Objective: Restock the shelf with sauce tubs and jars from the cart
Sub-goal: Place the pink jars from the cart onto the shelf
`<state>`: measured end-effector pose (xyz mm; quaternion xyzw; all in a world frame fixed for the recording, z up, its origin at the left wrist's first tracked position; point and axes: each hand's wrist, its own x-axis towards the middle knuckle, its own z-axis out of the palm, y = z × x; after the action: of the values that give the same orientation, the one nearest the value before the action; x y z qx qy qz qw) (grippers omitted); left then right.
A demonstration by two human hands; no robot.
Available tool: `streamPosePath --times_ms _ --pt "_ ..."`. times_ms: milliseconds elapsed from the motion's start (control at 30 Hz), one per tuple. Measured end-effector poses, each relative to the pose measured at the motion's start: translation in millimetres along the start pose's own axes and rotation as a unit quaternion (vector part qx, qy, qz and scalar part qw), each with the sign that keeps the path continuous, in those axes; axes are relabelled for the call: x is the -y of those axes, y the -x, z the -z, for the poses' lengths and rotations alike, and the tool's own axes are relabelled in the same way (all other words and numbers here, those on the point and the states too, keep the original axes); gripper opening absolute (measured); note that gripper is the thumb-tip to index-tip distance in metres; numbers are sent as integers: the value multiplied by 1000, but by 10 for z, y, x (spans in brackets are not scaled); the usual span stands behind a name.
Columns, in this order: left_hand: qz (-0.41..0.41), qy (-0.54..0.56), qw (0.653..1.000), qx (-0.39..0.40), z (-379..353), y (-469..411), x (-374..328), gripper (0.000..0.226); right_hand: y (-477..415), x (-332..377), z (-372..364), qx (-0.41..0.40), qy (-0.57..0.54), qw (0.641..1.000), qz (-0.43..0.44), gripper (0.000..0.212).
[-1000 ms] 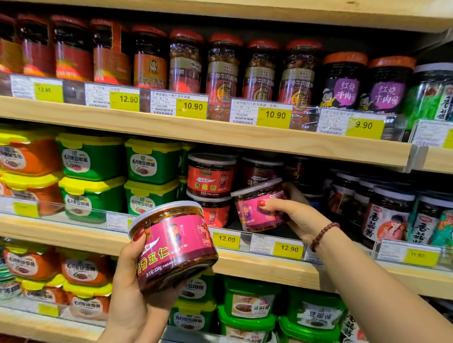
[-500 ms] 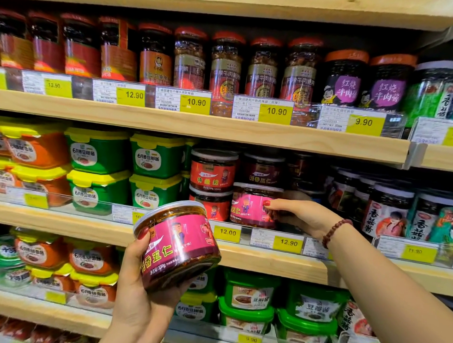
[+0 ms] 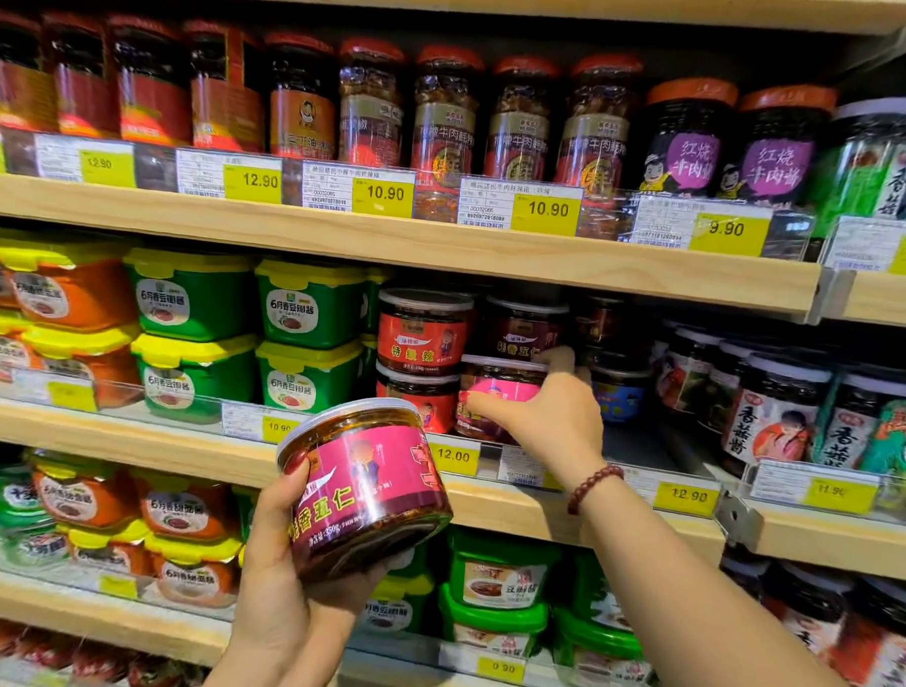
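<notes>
pink sauce tub (image 3: pixel 495 393) is down on the middle shelf (image 3: pixel 129 437) now, right hand (image 3: pixel 551 421) still curled round it, left hand (image 3: pixel 288 594) gripping the next tub (image 3: pixel 369 489)

One head-worn wide-angle view here, facing the shelves (image 3: pixel 392 254) close up and almost square-on, boards slanting down toward 3 o'clock, left hand (image 3: pixel 277 620) and jar (image 3: pixel 369 489) nearest at 7 o'clock, right hand (image 3: pixel 556 424) deeper in at 4 o'clock.
</notes>
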<state>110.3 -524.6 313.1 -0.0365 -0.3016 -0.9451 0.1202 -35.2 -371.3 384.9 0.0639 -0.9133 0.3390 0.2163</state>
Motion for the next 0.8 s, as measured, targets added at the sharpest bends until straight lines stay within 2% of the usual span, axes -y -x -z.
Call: streamPosePath --times_ms 100,200,300,400,500,633,800 --pt "0 2 1000 4 8 23 -31 100 -117 -150 92 45 -90 995 18 84" --pt "1 8 1000 3 15 27 -34 101 -197 -306 220 107 -186 976 39 60" --pt "-3 0 1000 13 -16 29 -16 91 -256 -450 291 164 -247 954 41 46" --pt "-11 -6 1000 20 -39 29 11 77 -336 -517 337 193 -238 951 51 48" --pt "-5 -21 1000 13 -56 16 33 86 -398 -519 354 217 -235 946 56 57" --pt "0 -29 999 14 -81 3 48 79 -445 -555 279 216 -214 947 98 45" --pt "0 -19 1000 13 -61 35 6 76 -454 -596 294 229 -193 948 111 44"
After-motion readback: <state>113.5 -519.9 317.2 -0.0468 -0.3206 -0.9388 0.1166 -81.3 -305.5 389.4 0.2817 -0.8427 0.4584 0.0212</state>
